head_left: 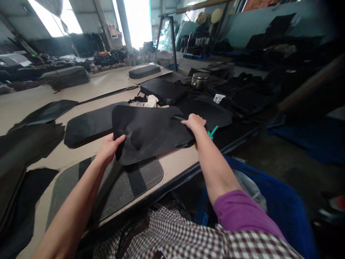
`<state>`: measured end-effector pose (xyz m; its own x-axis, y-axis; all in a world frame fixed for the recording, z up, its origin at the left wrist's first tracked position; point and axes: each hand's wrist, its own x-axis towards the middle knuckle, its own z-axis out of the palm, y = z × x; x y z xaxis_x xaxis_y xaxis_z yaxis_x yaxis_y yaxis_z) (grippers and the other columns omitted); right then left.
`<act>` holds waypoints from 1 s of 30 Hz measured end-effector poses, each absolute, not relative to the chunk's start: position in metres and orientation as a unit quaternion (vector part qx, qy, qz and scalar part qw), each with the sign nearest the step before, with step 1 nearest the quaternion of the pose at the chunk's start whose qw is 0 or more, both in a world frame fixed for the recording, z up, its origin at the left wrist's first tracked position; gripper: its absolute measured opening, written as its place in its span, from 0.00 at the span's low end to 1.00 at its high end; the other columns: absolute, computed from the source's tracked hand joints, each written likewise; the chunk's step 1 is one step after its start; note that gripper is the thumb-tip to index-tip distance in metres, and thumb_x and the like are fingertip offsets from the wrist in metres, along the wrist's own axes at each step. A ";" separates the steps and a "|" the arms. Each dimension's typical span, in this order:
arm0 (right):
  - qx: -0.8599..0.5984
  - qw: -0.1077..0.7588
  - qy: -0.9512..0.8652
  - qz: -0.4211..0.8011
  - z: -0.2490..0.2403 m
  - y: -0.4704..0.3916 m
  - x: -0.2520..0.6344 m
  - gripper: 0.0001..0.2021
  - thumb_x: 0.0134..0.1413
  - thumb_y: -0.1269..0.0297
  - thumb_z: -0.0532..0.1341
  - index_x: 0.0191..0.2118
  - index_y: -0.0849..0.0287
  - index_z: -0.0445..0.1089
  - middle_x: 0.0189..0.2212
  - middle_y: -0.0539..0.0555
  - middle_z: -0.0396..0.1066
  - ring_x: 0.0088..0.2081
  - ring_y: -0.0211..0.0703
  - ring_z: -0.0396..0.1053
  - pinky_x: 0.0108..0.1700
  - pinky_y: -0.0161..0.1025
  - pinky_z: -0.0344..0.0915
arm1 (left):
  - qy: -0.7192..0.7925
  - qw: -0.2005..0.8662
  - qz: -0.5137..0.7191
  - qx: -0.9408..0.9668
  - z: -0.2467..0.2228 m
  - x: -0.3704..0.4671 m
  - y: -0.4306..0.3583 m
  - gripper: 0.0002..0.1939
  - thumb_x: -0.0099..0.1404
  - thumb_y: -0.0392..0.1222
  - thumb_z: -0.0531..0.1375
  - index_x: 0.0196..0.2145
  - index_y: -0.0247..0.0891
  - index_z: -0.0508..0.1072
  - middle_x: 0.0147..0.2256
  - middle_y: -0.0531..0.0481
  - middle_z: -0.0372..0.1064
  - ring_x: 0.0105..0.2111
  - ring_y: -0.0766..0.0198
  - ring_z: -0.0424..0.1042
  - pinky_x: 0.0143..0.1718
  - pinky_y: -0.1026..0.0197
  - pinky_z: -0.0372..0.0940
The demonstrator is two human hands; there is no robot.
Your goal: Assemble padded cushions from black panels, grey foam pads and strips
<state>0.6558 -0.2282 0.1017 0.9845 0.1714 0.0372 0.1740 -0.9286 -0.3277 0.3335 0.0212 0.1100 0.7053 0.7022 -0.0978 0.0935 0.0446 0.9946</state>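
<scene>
A black flexible sheet (153, 133) with rounded corners hangs tilted between my two hands, above the table. My left hand (109, 147) pinches its left edge, thumb on top. At the right end, my right hand (195, 124) grips the sheet's edge, its fingers hidden underneath. A green-handled tool (212, 132) sticks out beside my right wrist; I cannot tell whether the hand holds it. Below the sheet lies a grey speckled panel (151, 176) with dark bands. Behind my left hand sits a stack of dark rounded sheets (86, 126).
More dark sheets (29, 144) lie at the table's left. Further back are a black padded piece (163, 90), a white crumpled cloth (151, 101) and a metal pot (199, 81). A blue plastic basket (285, 201) stands below the table edge on the right.
</scene>
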 end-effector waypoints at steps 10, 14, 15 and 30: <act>-0.933 0.290 -0.214 0.001 0.116 -0.231 0.617 0.16 0.61 0.59 0.68 0.48 0.66 0.76 0.53 0.70 0.71 0.56 0.62 0.68 0.57 0.50 0.66 | 0.325 0.625 0.274 0.655 0.112 0.290 0.035 0.29 0.44 0.57 0.78 0.38 0.35 0.82 0.35 0.47 0.81 0.30 0.61 0.75 0.33 0.61 0.69; -0.863 0.386 -0.309 0.105 0.111 -0.230 0.582 0.14 0.66 0.55 0.62 0.42 0.62 0.75 0.38 0.59 0.77 0.38 0.49 0.74 0.40 0.41 0.70 | 0.394 0.593 0.264 0.651 0.119 0.227 0.050 0.30 0.46 0.57 0.78 0.41 0.36 0.82 0.31 0.49 0.80 0.25 0.62 0.74 0.27 0.62 0.70; -0.843 0.405 -0.328 0.131 0.107 -0.229 0.572 0.14 0.67 0.53 0.61 0.42 0.61 0.75 0.37 0.57 0.77 0.35 0.48 0.74 0.37 0.39 0.70 | 0.420 0.584 0.259 0.645 0.120 0.208 0.053 0.31 0.45 0.57 0.78 0.42 0.36 0.82 0.30 0.49 0.80 0.24 0.62 0.74 0.27 0.62 0.70; -0.722 0.509 -0.451 0.126 0.022 -0.192 0.474 0.16 0.54 0.54 0.71 0.25 0.56 0.69 0.49 0.57 0.73 0.48 0.51 0.72 0.53 0.47 0.69 | 0.644 0.405 0.271 0.589 0.097 0.047 0.041 0.29 0.35 0.54 0.75 0.39 0.45 0.84 0.31 0.58 0.81 0.26 0.63 0.75 0.23 0.65 0.69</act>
